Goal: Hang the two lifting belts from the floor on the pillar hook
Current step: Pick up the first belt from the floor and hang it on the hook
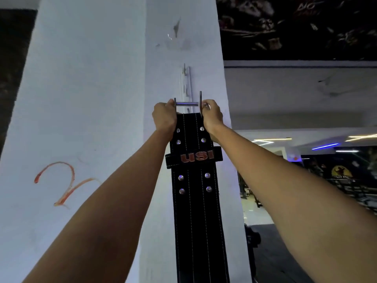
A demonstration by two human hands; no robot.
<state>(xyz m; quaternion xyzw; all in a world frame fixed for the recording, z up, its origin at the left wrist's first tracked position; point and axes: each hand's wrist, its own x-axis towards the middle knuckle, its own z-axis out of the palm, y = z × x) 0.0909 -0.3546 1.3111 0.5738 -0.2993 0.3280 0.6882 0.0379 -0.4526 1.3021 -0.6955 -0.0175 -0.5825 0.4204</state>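
Likely risk: buckle (187,103) misses hook (185,70), since hook sits above buckle and is small, thin, hard to read against pillar (91,99); belt weight then drags it down through grip. Only one belt (195,201) in view; second unseen.

Both forearms raised, reaching up and forward. Left hand (164,117) and right hand (212,116) flank belt top, fingers clamped around buckle's side bars, roller between them. Belt hangs straight down against pillar face. Hook rail just beyond, apart from buckle.

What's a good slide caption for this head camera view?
Both hands, left and right, lift a black belt toward the pillar hook.
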